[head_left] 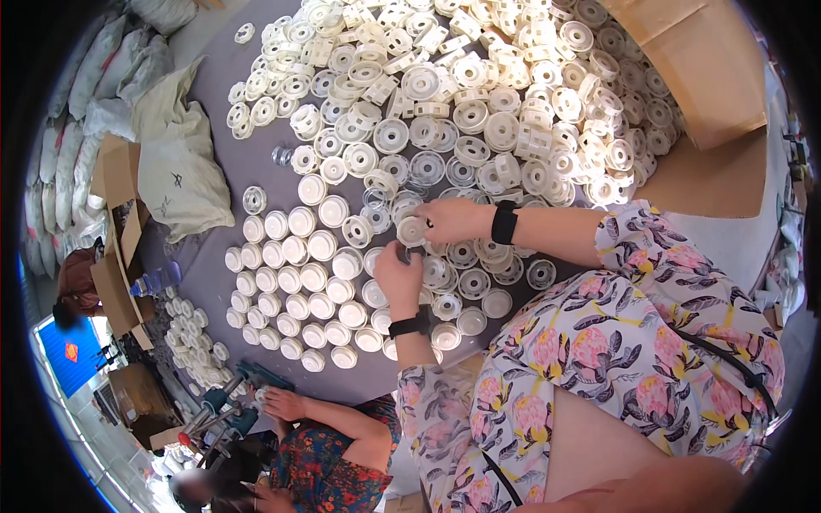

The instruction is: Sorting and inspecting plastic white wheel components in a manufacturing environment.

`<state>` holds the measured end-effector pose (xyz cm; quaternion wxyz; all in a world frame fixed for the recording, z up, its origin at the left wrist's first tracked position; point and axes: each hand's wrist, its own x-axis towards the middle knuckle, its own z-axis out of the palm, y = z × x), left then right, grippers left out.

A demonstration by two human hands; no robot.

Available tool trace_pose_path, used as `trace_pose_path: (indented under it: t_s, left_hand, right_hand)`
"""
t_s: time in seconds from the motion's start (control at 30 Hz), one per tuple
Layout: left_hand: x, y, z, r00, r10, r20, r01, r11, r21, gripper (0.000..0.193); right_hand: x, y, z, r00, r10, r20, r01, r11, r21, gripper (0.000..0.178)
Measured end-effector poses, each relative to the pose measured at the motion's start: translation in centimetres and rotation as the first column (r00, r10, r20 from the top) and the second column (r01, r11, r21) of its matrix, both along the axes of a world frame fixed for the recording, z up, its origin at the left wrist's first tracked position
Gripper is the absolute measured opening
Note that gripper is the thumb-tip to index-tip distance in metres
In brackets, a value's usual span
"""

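Note:
Between my hands is a round white plastic cap (411,231), tilted above the other parts on the table. My right hand (453,221) comes from the right, with its fingers closed on the cap's upper right edge. My left hand (399,275) reaches in from below and pinches the cap's lower edge. A black band circles each wrist. Left of my hands, white round caps (295,250) stand in close rows. Clear plastic rings (376,214) and open white rings (357,231) lie around my fingers, and more clear round pieces (470,321) lie beside my left wrist.
A large heap of white ring parts (470,111) covers the far side of the grey table (256,158). An open cardboard box (710,77) stands at the far right. Stacked sacks (85,77) line the left. At lower left a co-worker's hand (282,403) is at a green bench device (244,419).

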<state>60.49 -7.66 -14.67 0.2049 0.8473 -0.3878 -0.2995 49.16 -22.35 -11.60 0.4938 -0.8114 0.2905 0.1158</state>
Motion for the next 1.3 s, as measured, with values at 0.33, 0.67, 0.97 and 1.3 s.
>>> trace_pose_path:
  t_s: [0.33, 0.67, 0.97, 1.3]
  left_hand:
    - [4.4, -1.8, -1.4, 0.848, -0.040, 0.529, 0.093, 0.993, -0.074, 0.059]
    - [3.9, -3.7, 0.7, 0.970, -0.022, 0.242, -0.009, 0.992, 0.126, 0.068]
    - [2.8, -0.9, -0.3, 0.898, 0.104, 0.427, 0.002, 0.971, -0.241, 0.048]
    - [6.3, -4.1, -1.0, 0.950, 0.066, 0.306, 0.026, 0.958, -0.285, 0.042]
  right_hand:
    - [-0.9, 0.3, -2.0, 0.996, -0.038, 0.075, 0.037, 0.999, 0.008, 0.051]
    - [0.5, -0.6, -0.5, 0.999, 0.007, -0.034, -0.001, 0.987, 0.160, 0.051]
    - [0.7, 0.1, 0.4, 0.992, -0.108, -0.061, 0.123, 0.918, 0.378, 0.047]
    - [0.3, 0.6, -0.1, 0.966, -0.236, -0.102, 0.252, 0.786, 0.565, 0.041]
